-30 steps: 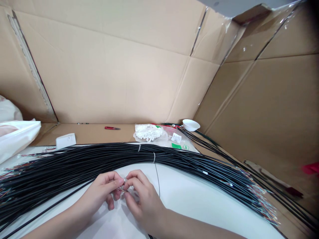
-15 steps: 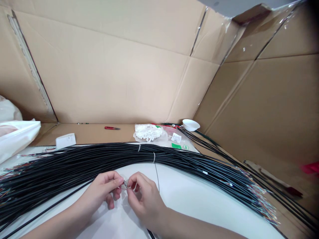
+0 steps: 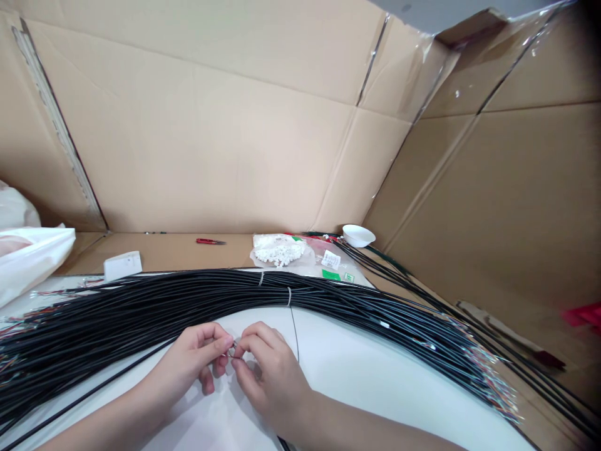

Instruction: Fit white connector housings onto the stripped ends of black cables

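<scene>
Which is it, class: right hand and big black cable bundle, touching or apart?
Apart. Head view shows a strip of white table between right hand and black cable bundle.

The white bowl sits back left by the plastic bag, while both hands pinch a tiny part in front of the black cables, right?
No: the head view shows the bowl back right, far from the bag. The left hand and right hand do pinch a tiny part in front of the cables.
</scene>
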Motion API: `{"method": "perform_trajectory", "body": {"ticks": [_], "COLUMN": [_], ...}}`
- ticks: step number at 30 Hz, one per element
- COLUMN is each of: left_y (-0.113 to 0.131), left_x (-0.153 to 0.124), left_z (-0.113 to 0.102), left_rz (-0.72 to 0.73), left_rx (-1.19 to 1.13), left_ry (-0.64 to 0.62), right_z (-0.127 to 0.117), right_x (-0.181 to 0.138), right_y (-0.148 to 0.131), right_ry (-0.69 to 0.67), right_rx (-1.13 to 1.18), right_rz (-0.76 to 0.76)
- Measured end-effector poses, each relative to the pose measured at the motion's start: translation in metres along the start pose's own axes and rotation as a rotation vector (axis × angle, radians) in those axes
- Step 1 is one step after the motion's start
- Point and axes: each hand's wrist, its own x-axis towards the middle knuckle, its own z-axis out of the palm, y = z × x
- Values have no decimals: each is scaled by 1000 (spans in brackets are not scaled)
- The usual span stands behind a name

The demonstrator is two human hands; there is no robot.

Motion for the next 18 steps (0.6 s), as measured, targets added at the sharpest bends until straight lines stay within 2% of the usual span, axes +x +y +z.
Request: {"method": "perform_trajectory", "body": {"ticks": [9, 18], "left_y": [5, -1], "left_x": [-4, 0], "left_z": [2, -2], "left_rz": [-27, -2], "left_rx": [-49, 11], "left_ry": [6, 3], "right_z": [-4, 0], "right_x": [-1, 0], "right_y": [-1, 1], "right_ry": [-28, -60], "right_rx": [126, 312], "right_rz": [87, 271]}}
